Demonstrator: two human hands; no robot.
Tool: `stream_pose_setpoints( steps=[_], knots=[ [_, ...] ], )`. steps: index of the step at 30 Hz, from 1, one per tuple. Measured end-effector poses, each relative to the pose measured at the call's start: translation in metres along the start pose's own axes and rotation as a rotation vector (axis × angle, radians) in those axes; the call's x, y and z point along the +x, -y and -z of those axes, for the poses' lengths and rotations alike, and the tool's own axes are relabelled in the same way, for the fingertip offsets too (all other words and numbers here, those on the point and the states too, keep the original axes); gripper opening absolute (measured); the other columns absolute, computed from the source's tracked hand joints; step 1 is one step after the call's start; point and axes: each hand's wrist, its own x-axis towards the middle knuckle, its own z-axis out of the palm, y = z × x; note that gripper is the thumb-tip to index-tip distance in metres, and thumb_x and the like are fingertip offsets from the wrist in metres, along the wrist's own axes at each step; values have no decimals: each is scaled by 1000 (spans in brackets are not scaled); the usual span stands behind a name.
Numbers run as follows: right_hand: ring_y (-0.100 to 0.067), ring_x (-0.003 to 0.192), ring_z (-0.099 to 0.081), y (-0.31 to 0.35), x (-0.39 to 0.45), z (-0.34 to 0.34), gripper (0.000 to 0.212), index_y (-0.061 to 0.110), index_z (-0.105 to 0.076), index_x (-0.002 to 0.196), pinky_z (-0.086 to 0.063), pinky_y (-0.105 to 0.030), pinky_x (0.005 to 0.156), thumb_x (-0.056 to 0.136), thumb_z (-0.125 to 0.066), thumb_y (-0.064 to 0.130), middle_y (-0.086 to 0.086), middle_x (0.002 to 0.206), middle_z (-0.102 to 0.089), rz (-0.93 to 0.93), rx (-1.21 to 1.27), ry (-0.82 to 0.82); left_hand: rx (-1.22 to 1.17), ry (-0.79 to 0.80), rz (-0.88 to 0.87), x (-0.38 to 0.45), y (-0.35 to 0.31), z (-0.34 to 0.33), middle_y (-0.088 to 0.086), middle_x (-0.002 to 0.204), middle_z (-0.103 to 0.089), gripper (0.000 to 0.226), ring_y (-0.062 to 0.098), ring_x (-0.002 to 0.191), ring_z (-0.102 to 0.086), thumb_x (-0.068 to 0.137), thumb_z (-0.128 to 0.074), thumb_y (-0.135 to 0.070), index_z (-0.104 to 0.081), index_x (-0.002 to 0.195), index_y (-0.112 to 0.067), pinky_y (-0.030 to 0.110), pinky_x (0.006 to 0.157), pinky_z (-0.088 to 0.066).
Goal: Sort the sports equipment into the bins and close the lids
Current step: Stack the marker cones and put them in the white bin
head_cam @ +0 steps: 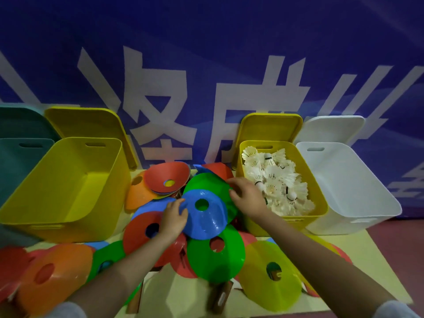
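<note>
Several flat disc cones in red, green, blue, orange and yellow lie heaped on the table between the bins. My left hand grips the left rim of a blue cone on top of the heap. My right hand holds the right edge of a green cone just behind the blue one. An empty yellow bin stands open at the left. A second yellow bin at the right holds several white shuttlecocks.
An empty white bin stands at the far right and a teal bin at the far left. All lids lean open against the blue banner behind. More cones lie near the table's front: orange, yellow-green, green.
</note>
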Motion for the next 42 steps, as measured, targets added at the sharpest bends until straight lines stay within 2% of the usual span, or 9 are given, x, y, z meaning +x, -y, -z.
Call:
stream_pose_setpoints(
  steps=[5, 12, 17, 23, 26, 29, 34, 38, 42],
  knots=[
    [-23, 95, -60, 2, -45, -58, 34, 9, -62, 119, -46, -32, 88, 87, -58, 18, -9, 101, -62, -264, 184, 68, 23, 166, 67, 0, 11, 0, 20, 144, -39, 59, 34, 132, -38, 92, -60, -25, -37, 143, -8, 38, 105, -33],
    [-28, 122, -50, -20, -84, -93, 62, 14, -41, 141, -41, -33, 96, 89, -61, 42, -12, 136, -50, -596, 64, 122, -169, 230, 208, 20, 8, 3, 16, 144, -44, 59, 30, 130, -44, 93, -59, -22, -35, 143, -2, 34, 101, -35],
    [-23, 133, -35, 0, -79, -98, 70, 16, -35, 144, -32, -36, 110, 84, -55, 47, -8, 142, -41, -283, 39, -54, -467, 71, 200, 24, -4, 5, 5, 83, -58, 45, 16, 72, -52, 90, -54, -4, -52, 134, -9, 25, 61, -41],
    [-31, 139, -23, 1, -56, -101, 100, 20, -10, 153, -31, -44, 111, 76, -65, 53, -12, 153, -22, -32, -330, 187, -841, 153, 253, -2, -16, 21, 8, 85, -66, 37, 12, 60, -64, 96, -45, 1, -51, 130, -8, 17, 55, -53],
    [-28, 133, -33, 10, -43, -98, 85, 26, -19, 151, -39, -38, 103, 80, -54, 57, -9, 145, -36, -37, -306, 192, -817, 151, 277, -6, -12, 31, 5, 84, -68, 33, 13, 65, -63, 98, -44, -5, -52, 129, -4, 19, 60, -51],
    [-21, 121, -46, 31, -26, -86, 76, 30, -40, 143, -43, -35, 98, 75, -43, 66, -5, 127, -51, -37, -88, 78, -592, 19, 111, -6, -4, 49, 10, 116, -64, 30, 15, 99, -57, 97, -50, -12, -58, 125, -6, 20, 75, -46],
    [-5, 112, -59, 78, -1, -50, 34, 17, -60, 123, -45, -26, 98, 98, -48, 36, 5, 119, -65, -145, 710, 105, -726, -11, -21, -3, -3, 88, 0, 126, -58, 35, 11, 114, -53, 97, -52, -20, -54, 131, -12, 10, 84, -45],
    [0, 105, -61, 91, 5, -44, 34, 20, -64, 116, -46, -19, 91, 103, -34, 32, 9, 111, -67, -196, 705, 6, -986, 2, 63, -7, 3, 103, 0, 117, -64, 28, 17, 99, -63, 99, -47, -25, -54, 126, -25, 31, 80, -51],
    [-10, 90, -61, 78, -1, -61, 21, 18, -64, 105, -46, -23, 75, 100, -44, 23, 6, 98, -66, -263, 576, -96, -1081, -24, 107, -25, 8, 98, -7, 99, -72, 17, 12, 91, -68, 97, -50, -19, -60, 109, -26, 28, 73, -56]
  ],
)
